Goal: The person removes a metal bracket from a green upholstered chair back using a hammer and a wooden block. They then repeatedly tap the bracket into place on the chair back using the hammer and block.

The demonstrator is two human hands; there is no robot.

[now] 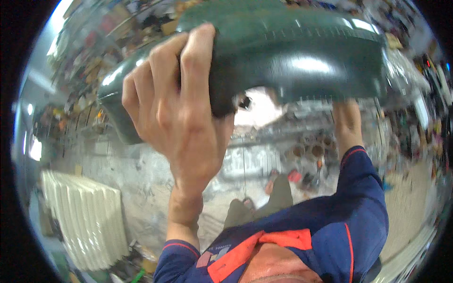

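Observation:
A big dark green, glossy curved shell (302, 52) fills the top of the view, held up close to the camera. My left hand (179, 108) grips its near left edge, fingers curled over the rim and thumb hidden behind. My right hand (347, 122) reaches up under the shell's right part; its fingers disappear behind the shell, and a blue sleeve with red trim (363, 198) leads up to it. Below, I see my blue and orange shirt (264, 250) and my legs (278, 198) standing on the floor.
A stack of white corrugated sheets (80, 221) lies at the lower left on the grey concrete floor (141, 174). Round pipe ends (311, 151) and a red item (293, 176) sit beyond my feet. Blurred clutter lines the upper left and right edges.

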